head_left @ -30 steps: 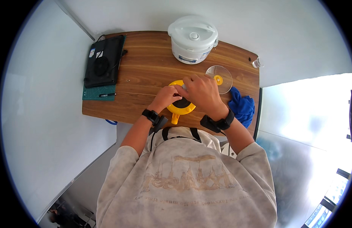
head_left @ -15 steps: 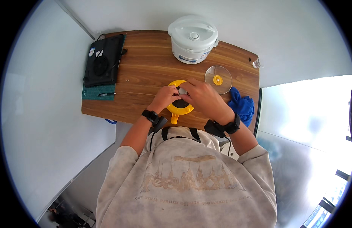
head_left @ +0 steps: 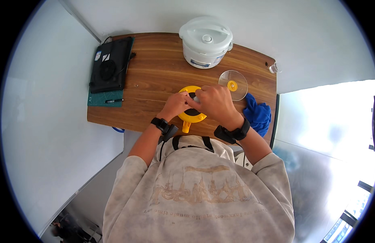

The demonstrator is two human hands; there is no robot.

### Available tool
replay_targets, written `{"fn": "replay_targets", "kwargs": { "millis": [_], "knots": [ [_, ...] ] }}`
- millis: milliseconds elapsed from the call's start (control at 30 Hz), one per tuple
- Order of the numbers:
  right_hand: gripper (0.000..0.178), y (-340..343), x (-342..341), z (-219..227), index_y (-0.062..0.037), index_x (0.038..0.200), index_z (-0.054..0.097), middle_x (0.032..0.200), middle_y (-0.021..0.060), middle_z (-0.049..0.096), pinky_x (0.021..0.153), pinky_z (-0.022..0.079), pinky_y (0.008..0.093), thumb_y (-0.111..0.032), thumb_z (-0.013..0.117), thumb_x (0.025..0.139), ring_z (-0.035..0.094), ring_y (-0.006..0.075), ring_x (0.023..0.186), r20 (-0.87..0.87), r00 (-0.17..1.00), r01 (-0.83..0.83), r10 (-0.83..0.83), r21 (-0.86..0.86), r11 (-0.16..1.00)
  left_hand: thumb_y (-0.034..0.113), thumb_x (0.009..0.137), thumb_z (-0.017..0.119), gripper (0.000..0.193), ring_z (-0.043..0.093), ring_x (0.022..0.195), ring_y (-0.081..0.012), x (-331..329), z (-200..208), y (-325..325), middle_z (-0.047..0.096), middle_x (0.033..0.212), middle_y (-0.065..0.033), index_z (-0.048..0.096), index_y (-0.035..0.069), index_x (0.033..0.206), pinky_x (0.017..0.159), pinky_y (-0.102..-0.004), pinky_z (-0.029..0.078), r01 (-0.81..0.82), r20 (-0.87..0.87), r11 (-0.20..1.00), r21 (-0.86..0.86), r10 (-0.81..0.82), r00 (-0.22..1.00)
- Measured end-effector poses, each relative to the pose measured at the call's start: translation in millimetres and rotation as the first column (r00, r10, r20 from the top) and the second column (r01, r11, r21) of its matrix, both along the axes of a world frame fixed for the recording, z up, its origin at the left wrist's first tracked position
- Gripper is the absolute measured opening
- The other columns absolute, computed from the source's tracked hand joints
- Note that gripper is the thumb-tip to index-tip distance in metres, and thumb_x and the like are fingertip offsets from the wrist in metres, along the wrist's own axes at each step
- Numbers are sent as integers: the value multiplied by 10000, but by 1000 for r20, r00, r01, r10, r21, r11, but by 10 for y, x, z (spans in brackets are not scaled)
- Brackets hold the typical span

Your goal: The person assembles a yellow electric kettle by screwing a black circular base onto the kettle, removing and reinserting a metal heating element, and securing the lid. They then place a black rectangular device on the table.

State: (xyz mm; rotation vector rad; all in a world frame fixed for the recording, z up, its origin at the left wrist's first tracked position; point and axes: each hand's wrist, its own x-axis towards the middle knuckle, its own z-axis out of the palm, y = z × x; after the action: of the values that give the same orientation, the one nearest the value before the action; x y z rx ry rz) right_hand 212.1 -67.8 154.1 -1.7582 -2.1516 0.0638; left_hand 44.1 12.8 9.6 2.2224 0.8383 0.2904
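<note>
A yellow pot (head_left: pixel 194 118) with a dark inside stands at the table's near edge, its stubby handle pointing toward me. Over its opening, my right hand (head_left: pixel 217 103) is closed around a small greyish-white piece (head_left: pixel 196 99), mostly hidden by the fingers. My left hand (head_left: pixel 175 105) comes in from the other side, thumb and fingers drawn together against the right hand's fingertips. Whatever its fingers pinch is hidden. Just beyond my right hand lies a round clear lid (head_left: pixel 240 92) with a yellow knob (head_left: pixel 232 85).
A white lidded rice cooker (head_left: pixel 207 44) stands at the back of the wooden table (head_left: pixel 155 73). At the left are a black device (head_left: pixel 108 67), a green cutting mat (head_left: pixel 100 98) and a pen (head_left: pixel 113 100). To the right lie a blue cloth (head_left: pixel 258 115) and a small clear cup (head_left: pixel 273 68).
My right hand has turned over the pot, its wrist coming left and its fingers closing further over the greyish-white piece. My left hand has barely moved.
</note>
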Motion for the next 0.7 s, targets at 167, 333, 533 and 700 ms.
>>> {"fn": "replay_targets", "kwargs": {
  "millis": [167, 333, 533, 700],
  "knots": [
    [349, -38, 2, 57, -49, 881, 694, 725, 89, 627, 531, 497, 366, -395, 665, 915, 639, 275, 599, 35, 999, -12, 12, 17, 1000, 243, 831, 765, 178, 665, 839, -253, -31, -101, -2, 681, 921, -46, 777, 83, 908, 740, -372, 531, 63, 24, 995, 76, -65, 998],
    [250, -142, 54, 144, -44, 978, 652, 812, 98, 622, 574, 525, 379, -276, 682, 891, 661, 293, 686, -173, 977, -135, 128, -29, 990, 246, 855, 740, 185, 663, 840, -252, -8, 136, -11, 676, 927, -42, 780, 79, 925, 741, -373, 526, 106, -161, 992, 64, -94, 982],
    [359, -101, 103, 138, -27, 857, 669, 704, 114, 623, 530, 490, 389, -383, 675, 904, 624, 300, 592, -61, 984, -169, 168, -24, 985, 243, 849, 746, 179, 653, 846, -266, -16, 126, -33, 671, 916, -47, 759, 75, 909, 740, -376, 521, 66, -65, 996, 62, -62, 996],
    [549, 33, -7, 86, -48, 624, 647, 510, 96, 575, 458, 441, 360, -509, 633, 923, 586, 291, 477, 111, 993, -14, 28, -118, 993, 218, 852, 744, 155, 654, 864, -280, -15, 100, -56, 679, 945, -56, 750, 72, 903, 762, -399, 524, 22, 88, 999, -42, -18, 996]
  ]
}}
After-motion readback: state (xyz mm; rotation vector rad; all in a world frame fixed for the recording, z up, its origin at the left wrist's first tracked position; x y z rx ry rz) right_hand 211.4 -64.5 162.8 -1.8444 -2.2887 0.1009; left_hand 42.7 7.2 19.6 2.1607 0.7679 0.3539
